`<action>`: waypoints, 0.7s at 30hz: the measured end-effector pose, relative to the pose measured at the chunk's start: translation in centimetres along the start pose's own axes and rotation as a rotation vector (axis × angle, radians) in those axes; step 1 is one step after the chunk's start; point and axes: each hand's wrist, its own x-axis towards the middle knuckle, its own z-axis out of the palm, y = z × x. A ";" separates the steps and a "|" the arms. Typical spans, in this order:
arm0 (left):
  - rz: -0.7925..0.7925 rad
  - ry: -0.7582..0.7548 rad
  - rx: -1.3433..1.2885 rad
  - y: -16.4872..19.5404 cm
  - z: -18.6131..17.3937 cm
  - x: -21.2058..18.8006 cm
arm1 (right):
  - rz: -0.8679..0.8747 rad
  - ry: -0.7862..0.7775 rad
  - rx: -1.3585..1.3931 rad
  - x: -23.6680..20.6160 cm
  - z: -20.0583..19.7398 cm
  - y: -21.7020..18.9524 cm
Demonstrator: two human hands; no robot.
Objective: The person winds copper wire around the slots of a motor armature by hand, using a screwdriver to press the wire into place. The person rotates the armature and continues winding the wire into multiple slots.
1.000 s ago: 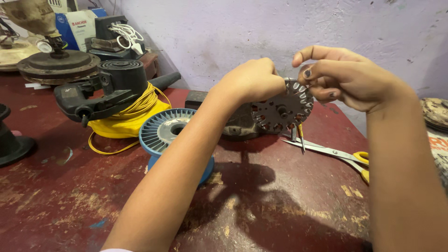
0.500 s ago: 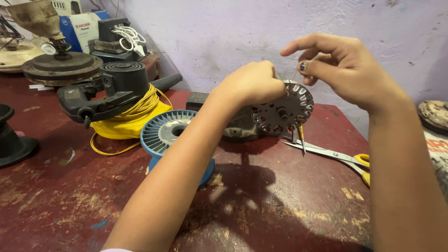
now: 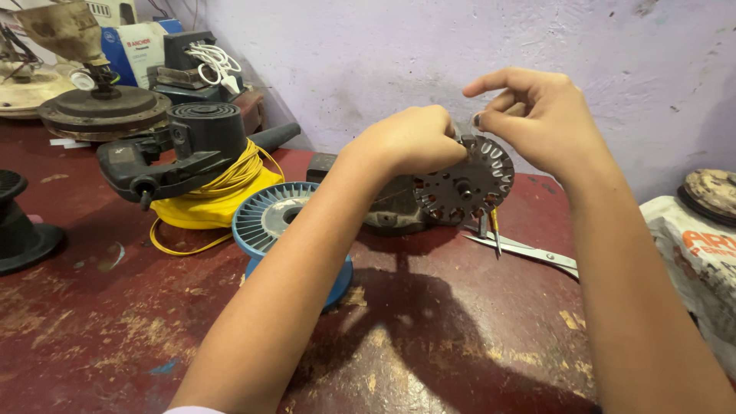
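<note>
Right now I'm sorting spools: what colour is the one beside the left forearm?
Blue spool, head view.

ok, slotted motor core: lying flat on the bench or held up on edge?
Up on edge. The slotted core has its round face toward the camera, the left hand gripping its top rim, above the red bench.

Bare table [image 3: 429,345] lies open before the blue spool [image 3: 276,222]; scissors [image 3: 529,251] lie right.
</note>
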 end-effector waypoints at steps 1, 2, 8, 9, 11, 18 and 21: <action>0.010 -0.008 0.004 -0.2 0.0 0.1 | -0.001 0.006 0.027 0.0 0.1 0.0; 0.021 -0.019 0.008 -0.3 0.0 0.1 | 0.000 0.012 0.054 -0.1 0.2 -0.1; 0.078 -0.048 0.015 -1.2 -0.1 0.6 | 0.009 0.027 -0.050 -0.4 1.1 -1.4; 0.075 -0.051 0.011 -1.3 -0.1 0.7 | 0.010 0.020 -0.045 -0.4 1.1 -1.6; 0.069 -0.059 0.006 -1.3 0.0 0.8 | 0.011 0.008 -0.033 -0.5 1.2 -1.9; 0.033 -0.074 0.041 -1.1 -0.5 0.2 | 0.140 0.010 0.028 -0.4 1.0 -1.6; -0.012 -0.098 0.048 -1.1 -0.8 -0.1 | 0.189 -0.004 0.061 -0.1 1.2 -1.3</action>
